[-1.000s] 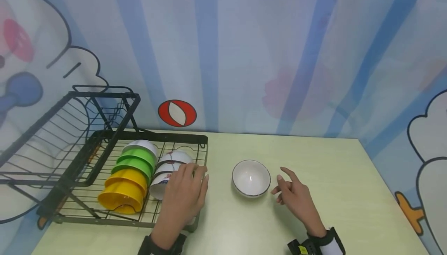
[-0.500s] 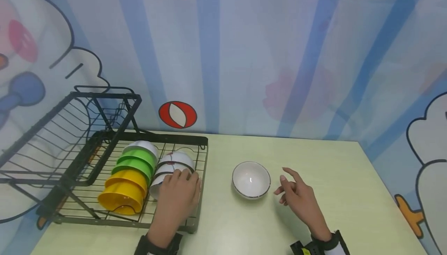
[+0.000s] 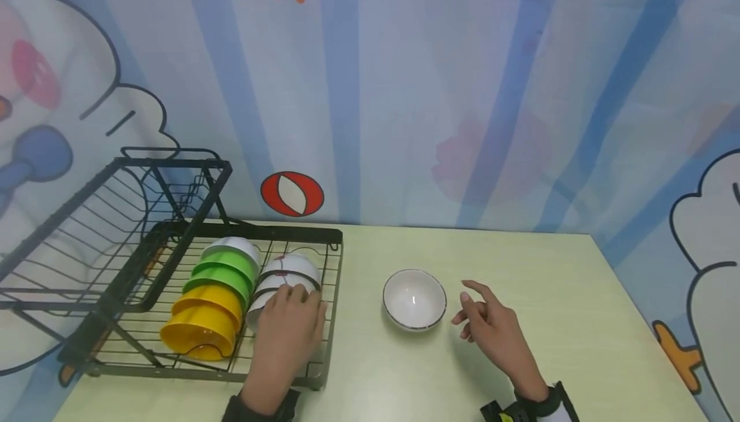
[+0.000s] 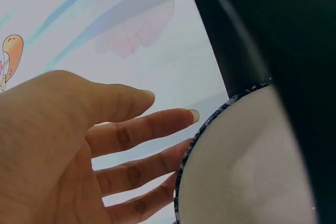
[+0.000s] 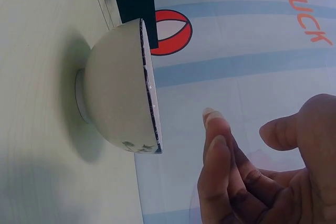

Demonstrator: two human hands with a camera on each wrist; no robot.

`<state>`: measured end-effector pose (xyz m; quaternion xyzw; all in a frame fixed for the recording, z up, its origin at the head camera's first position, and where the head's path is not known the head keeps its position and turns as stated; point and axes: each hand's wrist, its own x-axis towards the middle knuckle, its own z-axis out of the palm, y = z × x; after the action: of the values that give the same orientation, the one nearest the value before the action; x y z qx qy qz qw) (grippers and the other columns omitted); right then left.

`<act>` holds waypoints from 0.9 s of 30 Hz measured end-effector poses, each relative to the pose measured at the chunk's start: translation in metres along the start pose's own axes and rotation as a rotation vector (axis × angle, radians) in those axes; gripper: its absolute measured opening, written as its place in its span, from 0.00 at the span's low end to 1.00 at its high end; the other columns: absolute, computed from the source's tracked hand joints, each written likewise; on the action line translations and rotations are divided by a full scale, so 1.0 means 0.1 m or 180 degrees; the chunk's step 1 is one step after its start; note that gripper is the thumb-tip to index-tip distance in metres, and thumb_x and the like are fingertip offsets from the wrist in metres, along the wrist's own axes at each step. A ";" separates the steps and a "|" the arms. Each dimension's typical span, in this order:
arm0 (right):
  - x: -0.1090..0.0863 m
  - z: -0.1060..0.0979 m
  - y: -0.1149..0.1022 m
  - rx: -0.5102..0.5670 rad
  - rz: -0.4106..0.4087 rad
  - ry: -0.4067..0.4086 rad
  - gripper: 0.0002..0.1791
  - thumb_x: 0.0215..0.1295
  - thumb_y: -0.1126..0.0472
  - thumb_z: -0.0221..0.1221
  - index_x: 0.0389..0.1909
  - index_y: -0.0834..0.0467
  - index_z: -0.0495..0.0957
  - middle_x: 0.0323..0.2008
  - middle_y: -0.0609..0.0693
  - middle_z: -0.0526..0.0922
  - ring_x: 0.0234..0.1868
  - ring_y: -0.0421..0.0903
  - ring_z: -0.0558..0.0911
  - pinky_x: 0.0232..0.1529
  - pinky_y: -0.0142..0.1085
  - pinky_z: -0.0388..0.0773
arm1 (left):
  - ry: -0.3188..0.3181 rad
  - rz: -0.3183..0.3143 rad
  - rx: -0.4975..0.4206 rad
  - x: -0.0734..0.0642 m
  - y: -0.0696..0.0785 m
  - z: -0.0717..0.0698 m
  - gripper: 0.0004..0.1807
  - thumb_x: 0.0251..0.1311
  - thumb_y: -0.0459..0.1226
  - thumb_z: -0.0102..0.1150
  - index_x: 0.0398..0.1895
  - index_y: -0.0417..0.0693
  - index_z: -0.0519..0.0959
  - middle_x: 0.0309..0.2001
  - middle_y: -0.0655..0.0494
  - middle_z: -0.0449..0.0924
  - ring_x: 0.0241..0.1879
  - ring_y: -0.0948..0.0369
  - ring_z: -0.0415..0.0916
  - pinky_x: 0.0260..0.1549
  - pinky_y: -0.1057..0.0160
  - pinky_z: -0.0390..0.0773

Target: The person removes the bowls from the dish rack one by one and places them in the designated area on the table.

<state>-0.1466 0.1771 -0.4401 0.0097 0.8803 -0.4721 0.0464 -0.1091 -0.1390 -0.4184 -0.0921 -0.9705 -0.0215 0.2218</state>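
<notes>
My left hand (image 3: 287, 342) is over the dish rack, at the near end of a row of white bowls (image 3: 293, 266) tipped on their sides. In the left wrist view the fingers reach behind the dark-patterned rim of the nearest white bowl (image 4: 241, 166), while the thumb stands apart from it. Whether the fingertips touch it is hidden. To the right, a white bowl (image 3: 414, 300) sits upright on the table. Beside it hovers my right hand (image 3: 496, 332), fingers loosely bent and holding nothing. A gap separates this hand from the bowl in the right wrist view.
The black wire dish rack (image 3: 332, 319) stands on the left of the pale table (image 3: 578, 345), with a raised wire tier (image 3: 87, 223) at its left. Inside, yellow bowls (image 3: 199, 329), green bowls (image 3: 225, 274) and a white one form another row. A printed curtain (image 3: 405, 88) hangs behind.
My left hand has moved left and slightly down, from the rack's right edge to the near white bowls. The right hand and the bowl on the table have hardly moved.
</notes>
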 end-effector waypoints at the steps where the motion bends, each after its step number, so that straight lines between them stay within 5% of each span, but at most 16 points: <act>1: 0.00 0.00 0.00 -0.0008 -0.0009 -0.0002 0.24 0.78 0.48 0.47 0.69 0.53 0.66 0.33 0.54 0.88 0.25 0.42 0.83 0.29 0.31 0.80 | -0.0016 -0.0004 -0.0011 0.00 0.00 -0.01 0.11 0.62 0.42 0.63 0.34 0.42 0.84 0.32 0.46 0.82 0.37 0.49 0.77 0.38 0.53 0.82; 9: -0.01 -0.02 0.00 -0.0012 -0.0074 -0.0023 0.25 0.77 0.45 0.47 0.68 0.52 0.67 0.33 0.55 0.88 0.25 0.42 0.83 0.29 0.31 0.80 | -0.0292 -0.0049 -0.0054 0.00 -0.01 -0.04 0.11 0.61 0.40 0.65 0.35 0.39 0.84 0.35 0.45 0.80 0.39 0.49 0.75 0.39 0.55 0.81; 18: -0.01 -0.03 0.02 -0.0009 -0.0083 -0.0015 0.24 0.77 0.46 0.47 0.67 0.52 0.67 0.34 0.56 0.88 0.25 0.43 0.83 0.29 0.31 0.81 | -0.0375 0.0015 -0.0031 -0.04 0.01 -0.07 0.06 0.49 0.31 0.70 0.30 0.38 0.84 0.37 0.45 0.80 0.43 0.47 0.74 0.48 0.52 0.78; 27: -0.04 0.03 0.01 0.0047 -0.0130 0.0074 0.20 0.77 0.47 0.49 0.60 0.52 0.75 0.30 0.52 0.87 0.24 0.45 0.83 0.27 0.31 0.80 | -0.0599 -0.0078 -0.0087 -0.07 0.00 -0.13 0.15 0.46 0.33 0.74 0.38 0.37 0.84 0.43 0.44 0.81 0.49 0.45 0.74 0.53 0.51 0.78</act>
<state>-0.1427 0.1752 -0.4423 -0.0024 0.8773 -0.4792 0.0264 -0.0976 -0.1414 -0.4093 -0.0848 -0.9877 -0.0287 0.1281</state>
